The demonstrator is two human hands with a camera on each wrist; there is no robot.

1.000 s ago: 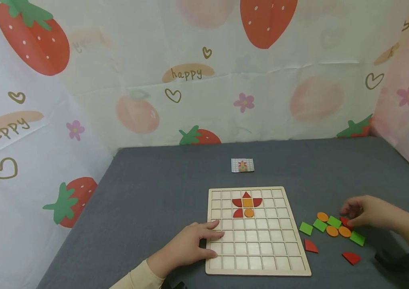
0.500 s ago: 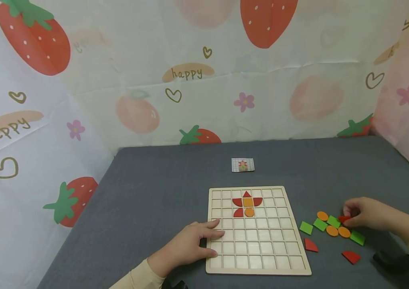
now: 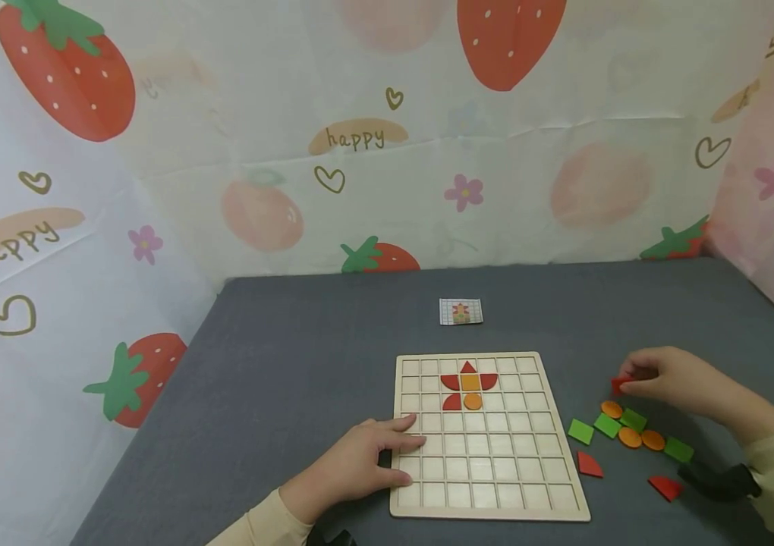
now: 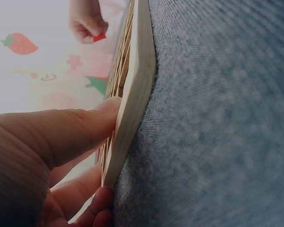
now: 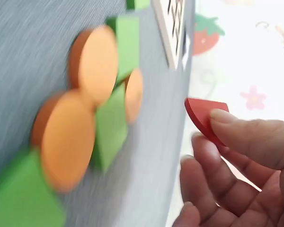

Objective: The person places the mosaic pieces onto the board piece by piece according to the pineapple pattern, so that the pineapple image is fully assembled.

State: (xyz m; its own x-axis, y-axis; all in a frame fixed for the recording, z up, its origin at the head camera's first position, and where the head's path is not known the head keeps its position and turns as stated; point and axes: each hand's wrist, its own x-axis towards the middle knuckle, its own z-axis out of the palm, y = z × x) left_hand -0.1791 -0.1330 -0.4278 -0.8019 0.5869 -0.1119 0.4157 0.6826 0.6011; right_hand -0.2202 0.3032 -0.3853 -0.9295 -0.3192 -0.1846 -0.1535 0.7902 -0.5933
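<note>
My right hand (image 3: 684, 383) pinches a red quarter-circle tile (image 5: 203, 113) between thumb and fingers, held above the table beyond the loose tiles. My left hand (image 3: 353, 464) rests on the left edge of a wooden grid board (image 3: 489, 472), thumb and fingertips on its top face. In the left wrist view, some fingertips touch the side of the board. On the grid sit a red triangle (image 3: 467, 368), an orange square (image 3: 470, 382), an orange disc (image 3: 472, 402) and several red quarter-circles (image 3: 451, 402).
Right of the board lie several green squares (image 3: 581, 431), orange discs (image 3: 630, 437) and two red quarter-circles (image 3: 589, 464). A small pattern card (image 3: 460, 312) lies behind the board. Printed curtains (image 3: 510, 220) rise behind the grey cloth-covered table (image 3: 291, 356).
My right hand has picked up the red quarter-circle from among the loose tiles and moved it up and leftward, away from the pile. My left hand stays on the board.
</note>
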